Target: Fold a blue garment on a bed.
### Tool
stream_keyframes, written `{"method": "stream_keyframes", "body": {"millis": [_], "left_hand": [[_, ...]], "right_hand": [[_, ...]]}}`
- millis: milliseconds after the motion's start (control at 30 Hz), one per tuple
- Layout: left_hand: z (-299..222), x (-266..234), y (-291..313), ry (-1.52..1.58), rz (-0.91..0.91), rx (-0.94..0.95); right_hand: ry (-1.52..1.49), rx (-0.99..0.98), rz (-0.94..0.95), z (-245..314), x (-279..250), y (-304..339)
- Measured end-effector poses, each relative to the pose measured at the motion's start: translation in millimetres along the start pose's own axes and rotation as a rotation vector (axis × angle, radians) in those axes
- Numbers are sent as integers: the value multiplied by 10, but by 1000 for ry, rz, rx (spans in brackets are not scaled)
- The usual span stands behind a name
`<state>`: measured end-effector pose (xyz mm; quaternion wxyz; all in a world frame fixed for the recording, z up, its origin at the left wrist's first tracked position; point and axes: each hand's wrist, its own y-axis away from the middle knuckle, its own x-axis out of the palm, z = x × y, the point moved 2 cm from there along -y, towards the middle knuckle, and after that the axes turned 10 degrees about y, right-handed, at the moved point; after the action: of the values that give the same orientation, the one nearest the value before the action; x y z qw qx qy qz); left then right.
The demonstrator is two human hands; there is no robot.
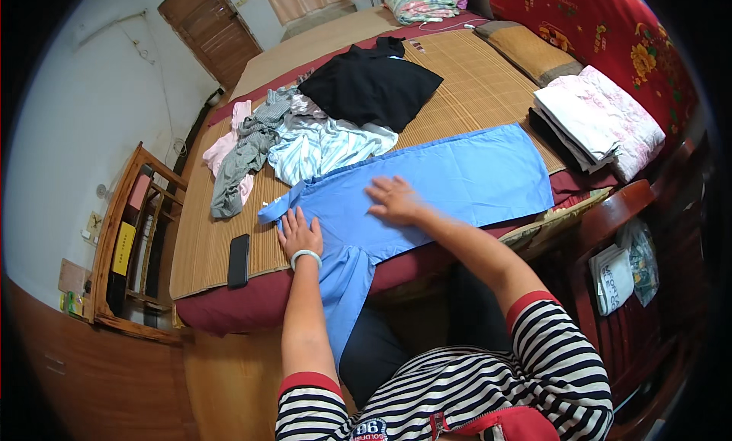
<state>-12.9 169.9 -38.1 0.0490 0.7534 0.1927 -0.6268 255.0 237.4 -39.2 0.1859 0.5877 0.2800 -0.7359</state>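
A blue shirt lies folded lengthwise along the bed's near edge, its collar end at the left and one sleeve hanging down over the edge toward my lap. My left hand, with a pale bangle at the wrist, rests flat on the shirt close to the collar, fingers spread. Over the middle of the shirt is my right hand, slightly blurred, its fingers stretched out and holding nothing. Whether its palm touches the cloth I cannot tell.
Beyond the shirt lie a black garment, a blue-and-white patterned garment and a grey garment on the bamboo mat. A phone sits near the left edge. Folded clothes are stacked at right, near a wooden chair.
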Motion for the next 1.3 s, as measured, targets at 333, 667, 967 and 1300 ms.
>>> {"method": "stream_keyframes", "body": {"millis": [333, 667, 967, 1300], "left_hand": [[-45, 9, -29, 8, -5, 13], [-50, 51, -64, -24, 17, 34], [-789, -91, -8, 70, 307, -34], [-2589, 251, 675, 122, 373, 624]], "right_hand": [[320, 671, -48, -2384, -504, 1178], [455, 772, -138, -2854, -623, 1650], [451, 785, -125, -2783, -644, 1629], [449, 770, -197, -2770, -653, 1624]]}}
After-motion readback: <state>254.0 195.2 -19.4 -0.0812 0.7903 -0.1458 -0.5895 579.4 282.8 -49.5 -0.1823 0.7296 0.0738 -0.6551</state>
